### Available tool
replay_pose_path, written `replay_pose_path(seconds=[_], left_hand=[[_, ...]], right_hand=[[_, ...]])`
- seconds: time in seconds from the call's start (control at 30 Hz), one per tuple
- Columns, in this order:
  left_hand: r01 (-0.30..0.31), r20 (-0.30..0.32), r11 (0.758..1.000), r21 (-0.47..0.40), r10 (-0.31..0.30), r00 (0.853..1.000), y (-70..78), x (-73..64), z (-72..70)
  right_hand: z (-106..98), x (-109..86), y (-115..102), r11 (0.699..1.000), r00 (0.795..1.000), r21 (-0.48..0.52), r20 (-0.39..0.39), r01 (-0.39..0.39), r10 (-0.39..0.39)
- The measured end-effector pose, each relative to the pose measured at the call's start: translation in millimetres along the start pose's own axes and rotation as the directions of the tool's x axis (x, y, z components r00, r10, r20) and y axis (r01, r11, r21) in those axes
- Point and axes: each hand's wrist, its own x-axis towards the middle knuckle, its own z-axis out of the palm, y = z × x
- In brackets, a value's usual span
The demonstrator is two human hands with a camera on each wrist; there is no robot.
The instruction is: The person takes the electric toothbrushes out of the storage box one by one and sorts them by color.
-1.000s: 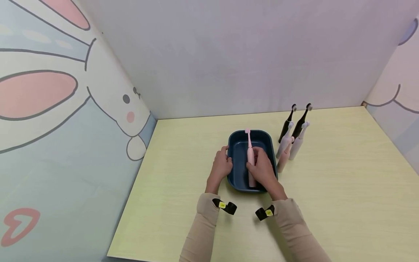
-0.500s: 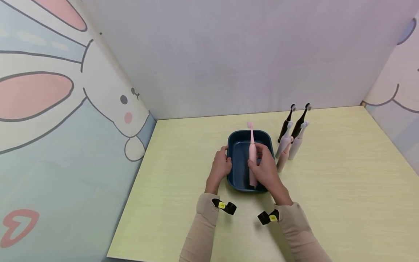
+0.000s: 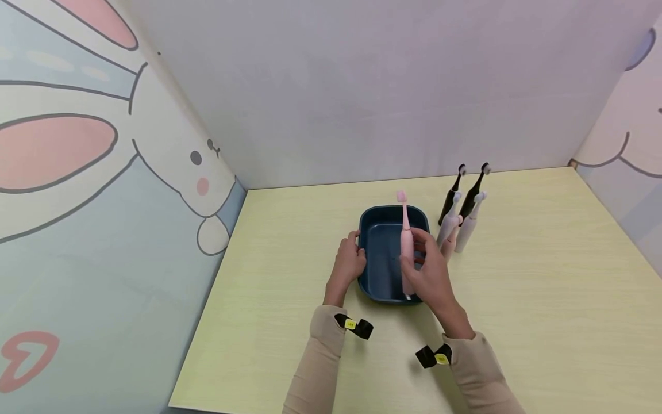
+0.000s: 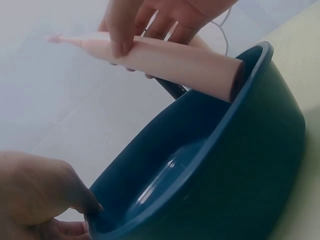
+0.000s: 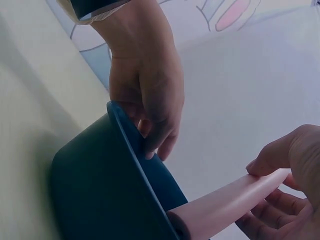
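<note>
My right hand (image 3: 430,277) pinches a pink electric toothbrush (image 3: 407,247) by its handle, thumb on one side and fingers on the other. The toothbrush is over the right part of a dark blue basin (image 3: 381,270), brush head pointing away from me. In the left wrist view the handle's base (image 4: 220,80) is at the basin's rim; whether it touches I cannot tell. My left hand (image 3: 347,261) grips the basin's left wall, with the thumb inside. Inside the basin, the visible floor is bare, as the left wrist view shows.
Right of the basin several electric toothbrushes stand upright in a group: black ones (image 3: 469,201) at the back, pale ones (image 3: 468,230) before them, and a pink one (image 3: 449,246) partly behind my right hand. A wall (image 3: 362,115) rises behind the table (image 3: 289,241).
My right hand has lifted the pink toothbrush up from inside the basin and shifted it to the right. My left hand has stayed on the basin's wall.
</note>
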Motion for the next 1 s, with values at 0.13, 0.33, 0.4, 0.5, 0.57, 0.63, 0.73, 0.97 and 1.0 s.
replay_pose_path(seconds=[0.13, 0.33, 0.4, 0.5, 0.57, 0.63, 0.73, 0.97, 1.0], left_hand=[[-0.001, 0.000, 1.000, 0.001, 0.001, 1.000, -0.3, 0.0, -0.6], [0.005, 0.004, 1.000, -0.003, -0.005, 1.000, -0.5, 0.2, -0.6], [0.008, 0.003, 1.000, -0.005, -0.008, 1.000, -0.5, 0.3, -0.9], [0.009, 0.002, 1.000, -0.001, -0.009, 1.000, -0.6, 0.7, -1.5], [0.011, 0.001, 1.000, 0.003, -0.011, 1.000, -0.7, 1.0, -1.7], [0.011, 0.000, 1.000, 0.007, -0.011, 1.000, -0.9, 1.4, -1.9], [0.011, -0.002, 1.000, 0.009, -0.011, 1.000, -1.0, 1.5, -2.3], [0.015, 0.000, 1.000, 0.003, -0.015, 1.000, -1.6, 1.3, -2.5], [0.017, 0.000, 1.000, 0.003, -0.017, 1.000, -1.6, 1.2, -2.4]], right_hand=[[-3, -4.7, 1, 1.000, 0.999, -0.015, -0.033, 0.016, -0.016], [-10, -13.9, -11, 0.996, 0.992, -0.047, -0.095, 0.073, -0.077], [-13, -16.9, -23, 0.994, 0.987, -0.044, -0.120, 0.101, -0.105], [-18, -20.8, -39, 0.988, 0.976, -0.022, -0.153, 0.155, -0.156], [-20, -22.5, -38, 0.982, 0.967, 0.000, -0.175, 0.188, -0.185], [-23, -24.1, -36, 0.978, 0.960, 0.014, -0.198, 0.207, -0.200], [-26, -26.7, -33, 0.977, 0.951, 0.028, -0.237, 0.214, -0.201], [-33, -32.0, -9, 0.975, 0.931, 0.095, -0.329, 0.203, -0.161], [-35, -32.2, -4, 0.973, 0.928, 0.100, -0.334, 0.206, -0.162]])
